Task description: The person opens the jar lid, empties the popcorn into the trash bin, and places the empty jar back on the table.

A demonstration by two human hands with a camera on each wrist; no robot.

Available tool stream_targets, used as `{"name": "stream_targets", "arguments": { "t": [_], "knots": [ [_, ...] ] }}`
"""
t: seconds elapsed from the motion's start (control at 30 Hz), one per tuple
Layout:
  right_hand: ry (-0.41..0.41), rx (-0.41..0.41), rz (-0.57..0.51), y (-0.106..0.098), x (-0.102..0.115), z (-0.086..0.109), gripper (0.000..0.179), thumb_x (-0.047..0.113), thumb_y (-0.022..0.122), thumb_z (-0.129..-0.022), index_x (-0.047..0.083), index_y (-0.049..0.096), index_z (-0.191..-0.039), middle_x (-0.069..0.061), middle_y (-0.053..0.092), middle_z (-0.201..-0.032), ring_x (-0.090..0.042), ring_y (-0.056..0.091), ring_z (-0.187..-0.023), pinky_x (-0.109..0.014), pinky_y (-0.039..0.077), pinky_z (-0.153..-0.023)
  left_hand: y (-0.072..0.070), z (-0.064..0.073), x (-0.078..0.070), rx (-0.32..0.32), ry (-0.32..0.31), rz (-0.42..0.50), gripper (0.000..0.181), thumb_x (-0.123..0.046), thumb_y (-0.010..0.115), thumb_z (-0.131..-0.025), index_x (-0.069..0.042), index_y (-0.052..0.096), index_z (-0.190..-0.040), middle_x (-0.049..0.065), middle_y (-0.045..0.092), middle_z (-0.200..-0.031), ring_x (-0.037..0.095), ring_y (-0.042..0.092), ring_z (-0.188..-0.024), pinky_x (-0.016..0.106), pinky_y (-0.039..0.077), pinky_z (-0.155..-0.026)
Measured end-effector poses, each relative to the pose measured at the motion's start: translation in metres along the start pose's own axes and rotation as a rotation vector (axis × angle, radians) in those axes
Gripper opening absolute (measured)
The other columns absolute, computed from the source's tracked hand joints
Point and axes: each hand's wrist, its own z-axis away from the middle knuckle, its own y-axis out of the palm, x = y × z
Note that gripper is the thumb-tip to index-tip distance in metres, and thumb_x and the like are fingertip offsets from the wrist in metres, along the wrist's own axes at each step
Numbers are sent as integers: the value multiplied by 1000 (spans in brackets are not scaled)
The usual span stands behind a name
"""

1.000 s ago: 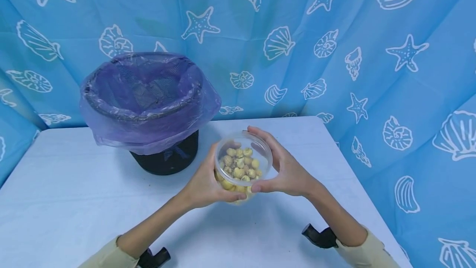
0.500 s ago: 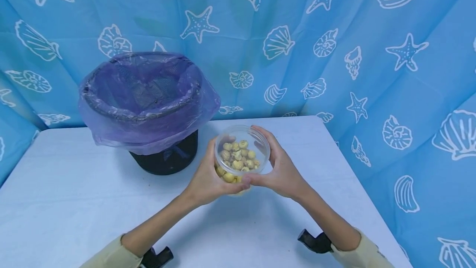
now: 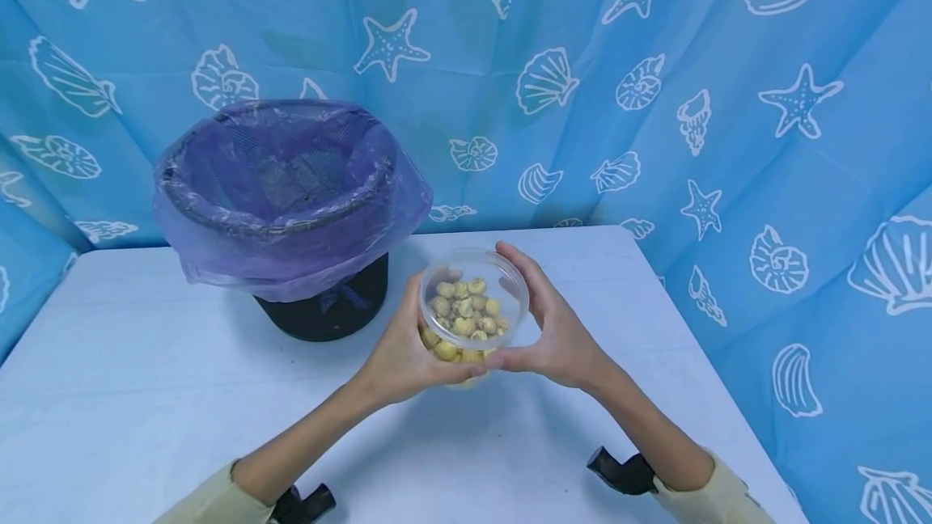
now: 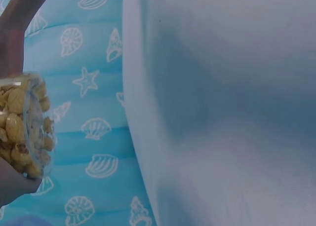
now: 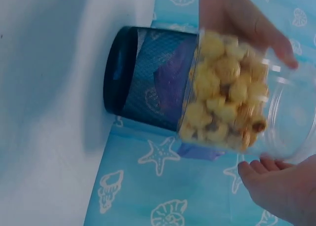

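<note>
In the head view, a clear round jar (image 3: 473, 297) of yellow popcorn (image 3: 466, 322) is held over the middle of the table, tilted so its top faces me. My left hand (image 3: 400, 358) curls round its left side, and my right hand (image 3: 557, 338) grips the right side near the rim, their thumbs meeting at the front. From the side, the right wrist view shows the popcorn (image 5: 224, 93) filling the lower part, below a clear upper band. At the left edge of the left wrist view, part of the jar (image 4: 22, 125) shows.
A black mesh bin (image 3: 328, 306) lined with a purple bag (image 3: 291, 257) stands at the back left of the white-covered table (image 3: 146, 395). Behind hangs a blue curtain (image 3: 437, 103) with white shells and starfish. Black wrist mounts (image 3: 622, 471) sit on both forearms.
The jar has shifted slightly away and to the left, still in both hands. My right thumb has slid inward along the front to meet the left thumb.
</note>
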Motion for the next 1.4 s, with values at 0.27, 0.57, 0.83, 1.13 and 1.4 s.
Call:
{"name": "stream_targets", "arguments": {
  "t": [0.27,0.57,0.83,1.13,1.4],
  "knots": [
    [28,0,-31,2,1,-1,105,43,85,-78,8,23,-156,-11,29,-155,-39,29,-139,-64,33,-107,2,1,0,11,-10,15,107,-15,91,-69,-10,23,-151,8,37,-146,25,47,-127,41,50,-98],
    [-14,116,-54,-11,-1,1,109,48,84,-77,8,22,-157,-12,25,-159,-35,24,-142,-68,29,-108,0,4,-2,86,-11,41,108,-8,90,-67,-8,24,-151,9,39,-145,28,46,-127,46,47,-101],
    [34,-138,118,6,2,9,109,47,86,-75,8,25,-157,-8,32,-157,-29,30,-143,-66,26,-110,8,3,1,9,-40,21,109,-13,92,-68,-11,23,-152,8,40,-144,25,49,-125,41,50,-98],
    [63,-84,108,4,6,10,100,33,87,-77,10,30,-155,-9,36,-153,-30,38,-135,-58,43,-102,10,5,2,18,-48,-4,110,-13,93,-67,-10,23,-152,7,42,-144,23,49,-124,41,50,-98],
    [-58,124,-90,-13,-6,7,97,37,85,-79,1,31,-152,-16,34,-153,-34,34,-135,-43,46,-103,5,10,0,139,-84,59,108,-9,91,-67,-12,24,-152,5,44,-142,24,51,-123,42,48,-100]
  ]
}}
